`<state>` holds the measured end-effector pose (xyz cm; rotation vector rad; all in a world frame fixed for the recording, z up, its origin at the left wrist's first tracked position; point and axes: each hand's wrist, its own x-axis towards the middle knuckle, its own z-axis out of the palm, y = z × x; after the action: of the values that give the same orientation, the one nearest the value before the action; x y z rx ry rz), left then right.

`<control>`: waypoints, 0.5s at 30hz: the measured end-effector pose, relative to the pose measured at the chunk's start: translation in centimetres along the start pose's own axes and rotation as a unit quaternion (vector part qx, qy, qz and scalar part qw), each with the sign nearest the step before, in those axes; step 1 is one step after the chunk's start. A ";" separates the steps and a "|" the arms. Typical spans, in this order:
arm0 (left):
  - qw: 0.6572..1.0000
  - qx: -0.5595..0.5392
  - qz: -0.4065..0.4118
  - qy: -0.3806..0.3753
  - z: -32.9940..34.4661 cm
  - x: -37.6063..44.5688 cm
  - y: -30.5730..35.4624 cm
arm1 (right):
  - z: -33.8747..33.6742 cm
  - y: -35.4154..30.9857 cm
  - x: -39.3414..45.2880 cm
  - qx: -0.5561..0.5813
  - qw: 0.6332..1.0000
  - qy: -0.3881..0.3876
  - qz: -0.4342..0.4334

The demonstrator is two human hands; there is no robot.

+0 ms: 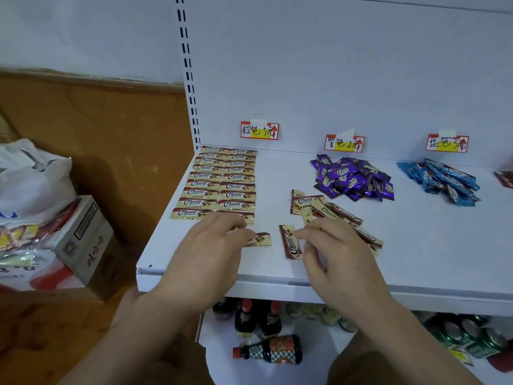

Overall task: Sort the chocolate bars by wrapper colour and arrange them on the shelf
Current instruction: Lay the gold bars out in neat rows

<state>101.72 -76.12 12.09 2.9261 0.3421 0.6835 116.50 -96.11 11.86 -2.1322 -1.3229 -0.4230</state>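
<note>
On the white shelf (416, 245), cream-and-brown chocolate bars (219, 184) lie in two neat columns at the left. My left hand (211, 251) rests over one more cream-brown bar (261, 240) below those columns, fingertips pinching its left end. My right hand (333, 254) pinches the edge of another cream-brown bar (291, 243) that lies lengthwise. A loose heap of the same bars (327, 209) sits just behind my right hand. Purple bars (352, 179) are piled mid-shelf, blue bars (441, 179) further right.
Three handwritten price tags (259, 131) hang on the back panel above the groups. A cardboard box (86, 240) and plastic bags (30, 173) stand at the left. Sauce bottles (269, 348) and green cans (472, 340) fill the lower shelf. A red wrapper (505, 177) shows at the far right edge.
</note>
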 end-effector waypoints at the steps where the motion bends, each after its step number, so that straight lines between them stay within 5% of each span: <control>1: 1.000 0.002 -0.002 0.002 0.0 -0.2 0.0 | -0.1 0.3 0.2 -0.012 1.000 -0.006 -0.014; 5: 0.998 0.036 0.037 0.018 0.4 -1.2 0.6 | 0.1 1.0 0.6 -0.057 0.990 -0.084 -0.101; 15: 0.990 0.112 -0.079 0.014 -0.8 -3.9 -1.2 | 2.7 -3.2 1.9 -0.049 0.991 -0.090 -0.081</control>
<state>97.67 -75.85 10.99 3.0535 0.6881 0.7048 114.39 -92.01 11.78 -2.1941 -1.6157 -0.3747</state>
